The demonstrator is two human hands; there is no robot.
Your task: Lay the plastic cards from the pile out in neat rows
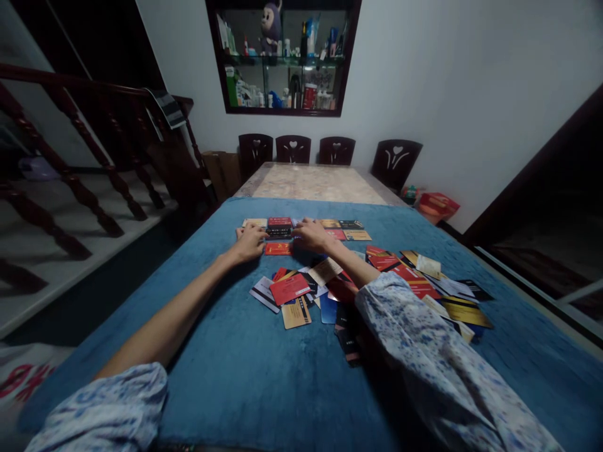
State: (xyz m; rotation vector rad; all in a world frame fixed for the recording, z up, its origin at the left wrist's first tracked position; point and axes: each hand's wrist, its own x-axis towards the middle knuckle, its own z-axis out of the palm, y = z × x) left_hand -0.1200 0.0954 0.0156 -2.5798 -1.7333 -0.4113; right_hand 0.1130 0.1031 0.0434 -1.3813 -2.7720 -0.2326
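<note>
My left hand (249,242) rests on the blue cloth with its fingers spread, at the left end of the card rows. Its fingertips reach the left edge of a black card (279,233). On that card's other side lies my right hand (311,235), fingers apart and bent downward, covering parts of the cards beneath. A dark red card (280,221) sits just beyond the black one, and a bright red card (277,249) lies nearer to me. Right of my right hand, the rows continue with a pinkish-red card (336,235) and a yellow card (357,235).
A loose pile of cards (289,289) lies nearer to me, partly under my right forearm. Another pile (419,282) spreads to the right. The blue cloth (226,376) covers the near table; bare tabletop (306,181) and chairs (293,148) are beyond.
</note>
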